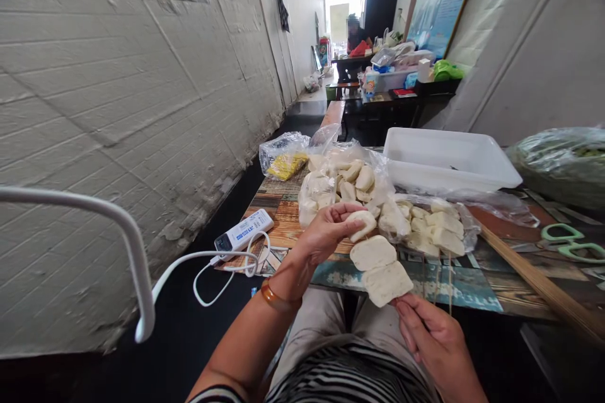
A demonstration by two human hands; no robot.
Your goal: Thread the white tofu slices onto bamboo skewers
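Threading, apparently: my left hand (331, 231) is pinching one pale piece (363, 225), my right hand (431, 329) pinching at two flat pieces' (382, 273) lower corner; next push is likely needing straight alignment.

Left hand (333, 230) pinching pale slice (362, 225) — right hand (431, 330) holding paired slices (384, 274) by lower end — white tub (449, 160) beyond.

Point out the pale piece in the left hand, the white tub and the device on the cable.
Pale piece (369, 225): head view, on its face, just past the thumb tip.
White tub (442, 174): head view, on its near wall.
Device (244, 231): head view, middle of its top face.
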